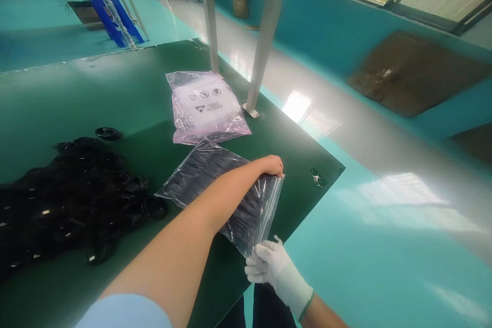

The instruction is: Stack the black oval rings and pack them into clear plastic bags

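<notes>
A clear plastic bag (246, 215) filled with dark, thin parts in rows lies on the green tabletop. My left hand (273, 165), bare, reaches across the bag and pinches the far corner of its right edge. The near corner of that same edge is held between the thumb and fingers of my right hand (271, 265), which wears a white glove. Between the two hands the edge looks flat and drawn straight. My left forearm covers part of the bag's middle.
Behind the bag lies a pinkish plastic bag (209, 105) with printed warning symbols. A heap of black coiled cables (77, 200) spreads over the left side. A metal post (261, 46) stands on the table near its right edge. Cardboard (415, 74) leans on the wall.
</notes>
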Tool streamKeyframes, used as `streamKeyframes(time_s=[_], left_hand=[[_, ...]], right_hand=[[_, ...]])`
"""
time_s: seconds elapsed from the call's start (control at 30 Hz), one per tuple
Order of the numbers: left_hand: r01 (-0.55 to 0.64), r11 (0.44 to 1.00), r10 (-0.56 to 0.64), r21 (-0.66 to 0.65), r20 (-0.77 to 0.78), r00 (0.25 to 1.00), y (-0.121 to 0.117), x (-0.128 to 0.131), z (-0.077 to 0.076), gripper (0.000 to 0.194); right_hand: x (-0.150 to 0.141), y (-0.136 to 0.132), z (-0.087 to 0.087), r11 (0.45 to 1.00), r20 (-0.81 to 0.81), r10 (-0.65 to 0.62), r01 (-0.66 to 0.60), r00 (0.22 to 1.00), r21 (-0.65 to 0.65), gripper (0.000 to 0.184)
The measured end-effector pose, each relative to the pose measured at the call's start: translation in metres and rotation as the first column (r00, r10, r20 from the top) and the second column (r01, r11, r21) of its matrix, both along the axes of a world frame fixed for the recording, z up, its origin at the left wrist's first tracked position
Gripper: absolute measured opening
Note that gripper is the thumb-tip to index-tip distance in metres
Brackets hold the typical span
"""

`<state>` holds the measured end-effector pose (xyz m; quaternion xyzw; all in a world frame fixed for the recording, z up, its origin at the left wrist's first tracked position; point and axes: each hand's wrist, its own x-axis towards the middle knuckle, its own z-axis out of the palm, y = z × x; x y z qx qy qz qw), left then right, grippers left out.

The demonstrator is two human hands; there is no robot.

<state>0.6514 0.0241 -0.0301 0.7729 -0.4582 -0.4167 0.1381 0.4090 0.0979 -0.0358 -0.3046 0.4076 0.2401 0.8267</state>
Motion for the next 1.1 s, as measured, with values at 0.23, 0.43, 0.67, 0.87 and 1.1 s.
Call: streamKeyframes(time_s=[0.23,0.43,0.67,0.87,1.1], left_hand=[[0.022,1.000,-0.022,-0.007,-0.038,0.999,0.001,0.005,0.002,0.014],[0.065,0.998,-0.066,-0.022,-0.097,0.993,0.004,0.013,0.007,0.021],[0.016,1.000,-0.017,-0.006,-0.123,0.992,0.005,0.014,0.004,0.019],[-0.041,0.999,0.042,0.022,-0.071,0.997,0.001,0.009,0.003,0.015],[-0.055,0.998,0.056,0.029,-0.028,0.998,0.001,0.003,0.004,0.012]], right_hand=[[-0.029,0.011,0.008,0.975,-0.096,0.138,-0.152,0.986,-0.160,0.022],[0.016,-0.070,0.010,0.747,0.133,-0.148,0.199,0.980,-0.635,0.009],[0.099,-0.113,0.008,0.804,0.167,-0.175,0.239,0.970,-0.545,0.017],[0.110,-0.105,-0.005,0.863,0.133,-0.163,0.206,0.978,-0.461,0.016],[0.079,-0.075,-0.002,0.919,0.098,-0.137,0.163,0.986,-0.360,0.019]])
